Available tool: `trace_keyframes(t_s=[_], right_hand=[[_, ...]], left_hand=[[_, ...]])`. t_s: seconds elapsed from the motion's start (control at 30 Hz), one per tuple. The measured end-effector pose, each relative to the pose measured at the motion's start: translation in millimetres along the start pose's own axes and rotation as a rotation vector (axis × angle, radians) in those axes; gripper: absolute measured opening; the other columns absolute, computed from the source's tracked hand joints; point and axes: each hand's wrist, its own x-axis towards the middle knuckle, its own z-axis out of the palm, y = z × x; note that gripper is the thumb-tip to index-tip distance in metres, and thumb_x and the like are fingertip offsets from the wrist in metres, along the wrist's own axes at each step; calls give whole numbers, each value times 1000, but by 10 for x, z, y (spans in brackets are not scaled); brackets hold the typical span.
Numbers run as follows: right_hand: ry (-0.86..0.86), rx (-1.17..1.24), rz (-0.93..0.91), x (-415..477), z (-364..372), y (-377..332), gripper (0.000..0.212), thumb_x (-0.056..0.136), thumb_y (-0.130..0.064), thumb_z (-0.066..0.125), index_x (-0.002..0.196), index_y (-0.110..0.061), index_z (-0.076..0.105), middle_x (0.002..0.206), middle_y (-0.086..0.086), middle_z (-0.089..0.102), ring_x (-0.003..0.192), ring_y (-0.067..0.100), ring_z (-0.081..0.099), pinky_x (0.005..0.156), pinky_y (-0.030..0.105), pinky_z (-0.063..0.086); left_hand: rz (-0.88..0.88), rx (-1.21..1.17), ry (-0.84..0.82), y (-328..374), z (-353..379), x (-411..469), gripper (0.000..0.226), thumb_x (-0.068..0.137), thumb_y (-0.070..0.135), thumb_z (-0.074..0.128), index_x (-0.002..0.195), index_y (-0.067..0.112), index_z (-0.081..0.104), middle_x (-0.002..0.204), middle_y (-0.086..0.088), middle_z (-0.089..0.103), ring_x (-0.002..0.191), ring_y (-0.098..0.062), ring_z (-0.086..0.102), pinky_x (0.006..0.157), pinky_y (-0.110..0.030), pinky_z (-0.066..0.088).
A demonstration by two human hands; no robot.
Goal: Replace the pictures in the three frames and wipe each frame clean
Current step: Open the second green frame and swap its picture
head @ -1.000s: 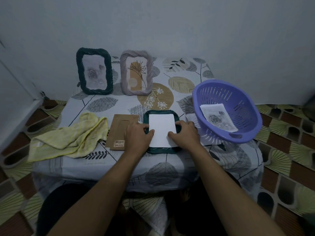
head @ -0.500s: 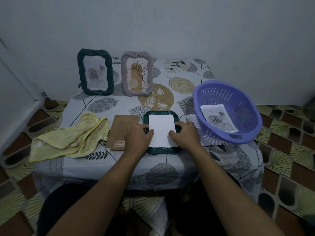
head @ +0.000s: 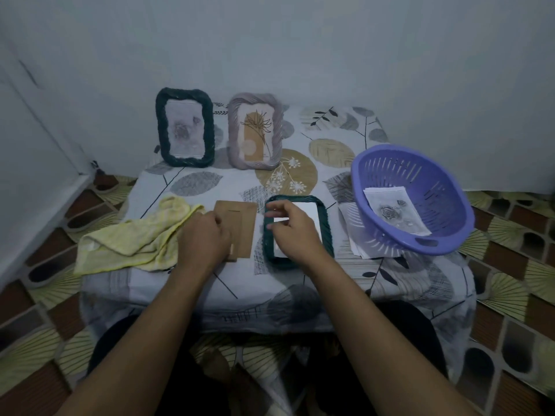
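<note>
A dark green frame [head: 328, 232] lies face down at the table's front middle, with a white sheet [head: 310, 210] in its back. My right hand [head: 292, 234] rests on that sheet, thumb and forefinger spread over its left edge. To the left lies a brown backing board [head: 240, 226]; my left hand [head: 204, 240] has its fingers curled over the board's left edge. A second dark green frame [head: 160, 127] and a mauve frame [head: 278, 127] stand upright at the back, each holding a picture. A yellow cloth [head: 132, 240] lies crumpled at the left.
A purple basket [head: 362, 187] at the right holds a rose print [head: 393, 213], and loose sheets [head: 354, 238] stick out from under it. The small table [head: 210, 283] has a leaf-patterned cover and stands against a white wall. Patterned floor tiles surround it.
My left hand has left the flat frame and moved left onto the brown backing board. My right hand has slid further left across the white sheet.
</note>
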Motion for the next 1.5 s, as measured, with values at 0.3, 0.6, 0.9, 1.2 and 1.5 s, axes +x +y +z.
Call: trace_keyframes(t_s=[0.3, 0.6, 0.9, 1.2, 1.5], right_hand=[[-222, 250, 242, -17, 525, -162, 34, 95, -4, 43, 124, -20, 43, 112, -2, 61, 97, 12, 60, 83, 19, 54], [-163, 396, 313, 18, 563, -172, 28, 96, -2, 41, 115, -21, 49, 110, 10, 62, 90, 21, 61, 74, 32, 50], [-1, 433, 185, 29, 43, -219, 39, 99, -6, 49, 136, -17, 52, 123, -3, 58, 105, 12, 56, 69, 20, 44], [173, 461, 129, -30, -543, 62, 23, 97, -2, 57, 118, -7, 67, 102, 6, 74, 91, 19, 70, 90, 36, 59], [346, 62, 116, -83, -733, 514, 22, 81, -13, 80, 102, -12, 78, 89, 4, 77, 84, 14, 72, 90, 34, 58]], left_hand=[[-28, 86, -116, -183, -75, -17, 42, 87, 40, 61, 71, 1, 58, 83, -26, 65, 79, -39, 63, 63, -38, 44], [-253, -219, -80, -28, -277, -54, 21, 86, 21, 55, 101, 8, 64, 103, -15, 68, 101, -35, 61, 79, -36, 47], [-139, -474, 15, 290, -485, -110, 8, 94, 22, 63, 101, 19, 62, 86, 7, 65, 82, -15, 62, 71, -30, 48], [-295, -1090, -172, 811, -311, -161, 8, 93, 5, 66, 94, 12, 62, 84, -7, 72, 67, -15, 67, 57, -25, 56], [-219, -661, -121, 839, 221, -316, 13, 79, 26, 82, 81, 24, 69, 80, 4, 73, 78, -13, 71, 73, -29, 58]])
